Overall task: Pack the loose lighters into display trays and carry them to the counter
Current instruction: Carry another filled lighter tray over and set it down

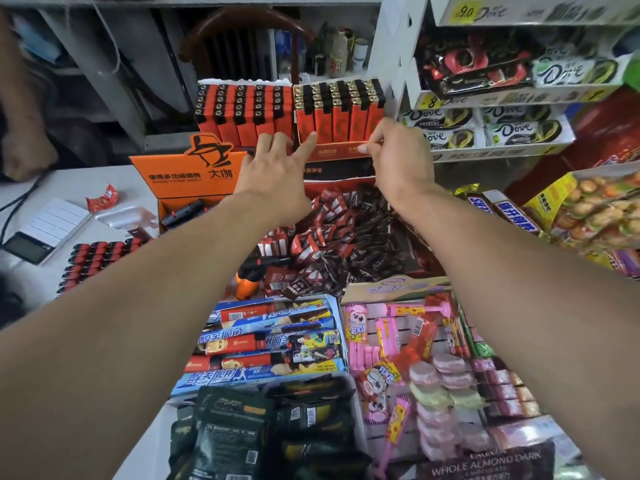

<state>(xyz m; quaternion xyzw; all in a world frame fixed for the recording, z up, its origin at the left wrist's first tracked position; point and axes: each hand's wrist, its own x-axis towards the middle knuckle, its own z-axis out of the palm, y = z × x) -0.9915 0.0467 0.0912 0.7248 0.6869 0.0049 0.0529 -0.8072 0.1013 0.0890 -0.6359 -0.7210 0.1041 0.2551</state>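
Two display trays of upright red lighters stood side by side at the back of the worktop (pixel 145 178). The left hand (pixel 273 168), fingers straight, touched the right tray (pixel 337 112); the right hand (pixel 398 154) pinched its front edge. A third tray (pixel 100 261) lay at left.

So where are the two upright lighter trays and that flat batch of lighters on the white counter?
Left tray (pixel 244 110): head view, on the orange lighter bodies.
Right tray (pixel 341 114): head view, on the red lighter fronts.
Flat lighters (pixel 100 261): head view, middle of the batch.
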